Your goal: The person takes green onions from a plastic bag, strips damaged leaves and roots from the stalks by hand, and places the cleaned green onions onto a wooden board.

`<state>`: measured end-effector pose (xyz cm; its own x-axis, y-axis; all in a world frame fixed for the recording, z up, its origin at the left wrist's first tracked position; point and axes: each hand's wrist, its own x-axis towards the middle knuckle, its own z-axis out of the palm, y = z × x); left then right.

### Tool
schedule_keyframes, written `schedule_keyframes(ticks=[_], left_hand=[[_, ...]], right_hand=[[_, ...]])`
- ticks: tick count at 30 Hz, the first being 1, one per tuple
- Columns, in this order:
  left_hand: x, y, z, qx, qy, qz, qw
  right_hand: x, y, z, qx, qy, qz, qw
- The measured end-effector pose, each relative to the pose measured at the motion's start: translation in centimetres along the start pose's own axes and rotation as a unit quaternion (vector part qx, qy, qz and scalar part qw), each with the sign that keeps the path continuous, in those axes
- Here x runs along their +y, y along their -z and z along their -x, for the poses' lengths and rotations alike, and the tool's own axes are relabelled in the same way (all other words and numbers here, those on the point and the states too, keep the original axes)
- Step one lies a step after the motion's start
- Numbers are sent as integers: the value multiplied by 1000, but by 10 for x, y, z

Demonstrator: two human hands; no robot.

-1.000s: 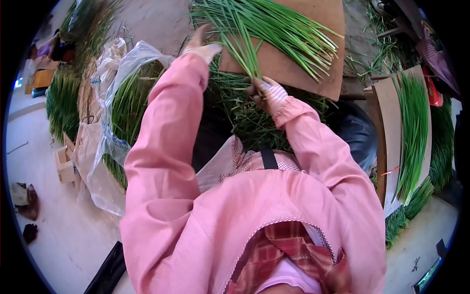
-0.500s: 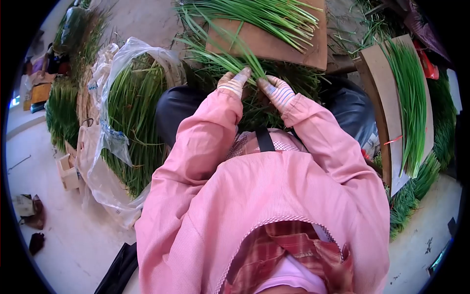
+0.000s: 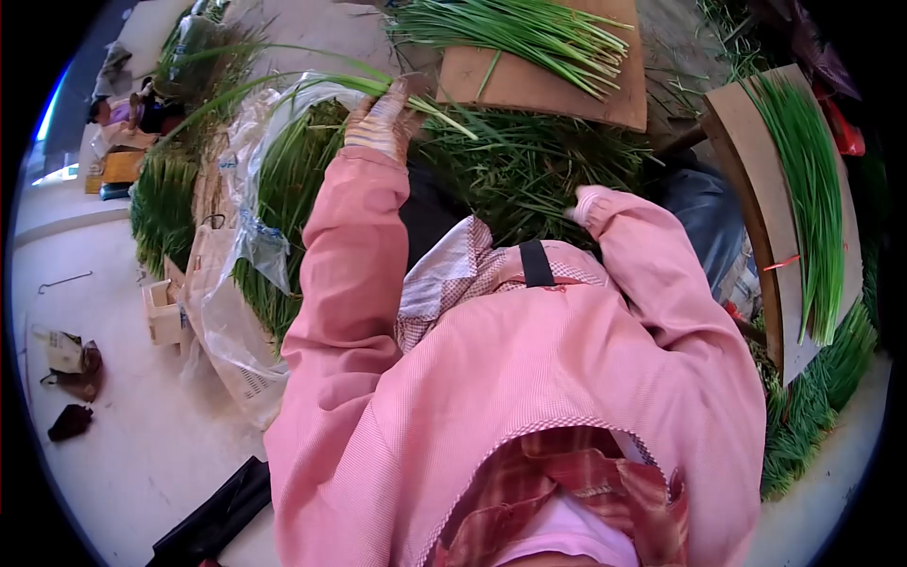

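Observation:
My left hand point(image 3: 380, 125), in a striped glove, is raised at the upper left and closed around a few garlic chives point(image 3: 439, 115). Their pale ends point right, and the long leaves trail off to the left. My right hand point(image 3: 589, 204) is low at the near edge of a heap of loose green leaves point(image 3: 529, 165) in front of my lap. Its fingers are smeared and partly hidden, so I cannot make out what they hold. Beyond the heap, a spread of chives point(image 3: 539, 42) lies on a brown board point(image 3: 605, 109).
On the right, a bundle of chives point(image 3: 803, 208) with a red tie rests on a slanted board point(image 3: 732, 142). A plastic-lined basket point(image 3: 222, 321) of chives stands on the left. More bundles stand upright point(image 3: 165, 213) beyond it. A small wooden piece point(image 3: 162, 312) lies nearby.
Both hands were together over the heap, holding chives. My left hand has moved left and up with a few chives; my right hand has drawn down and right. The view has shifted slightly.

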<state>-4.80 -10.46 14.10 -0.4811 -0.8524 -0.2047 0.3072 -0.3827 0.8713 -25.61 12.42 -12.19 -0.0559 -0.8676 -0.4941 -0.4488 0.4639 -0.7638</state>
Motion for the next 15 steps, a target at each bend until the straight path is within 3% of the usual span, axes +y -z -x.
schedule_keyframes(ticks=[1, 3, 4, 5, 6, 7, 8, 10, 13, 15], left_hand=[[7, 2, 3, -49, 37, 11, 998], [1, -2, 5, -97, 40, 14, 994], [-7, -6, 6, -142, 48, 21, 989], [-15, -13, 7, -154, 52, 21, 986], [-24, -22, 11, -199, 77, 26, 977], [-33, -30, 15, -243, 100, 33, 964], [-43, -37, 19, -292, 114, 50, 948], [-66, -49, 33, -286, 148, 95, 942], [-129, -37, 34, -191, 197, 56, 960], [-133, -51, 53, -86, 244, -1, 966]], right_hand=[[-105, 27, 37, 50, -86, 286, 953], [-134, 36, 48, 209, 2, 153, 966], [-133, 39, 44, 201, 132, -25, 970], [-155, 43, 59, 88, 109, -345, 928], [-174, 46, 76, -26, 99, -529, 843], [-214, 55, 92, -2, 4, -507, 862], [-213, 51, 99, 15, 64, -494, 867], [-211, 36, 101, 87, 133, -469, 869], [-193, 14, 89, 225, 180, -363, 886], [-174, 4, 76, 209, 196, -287, 914]])
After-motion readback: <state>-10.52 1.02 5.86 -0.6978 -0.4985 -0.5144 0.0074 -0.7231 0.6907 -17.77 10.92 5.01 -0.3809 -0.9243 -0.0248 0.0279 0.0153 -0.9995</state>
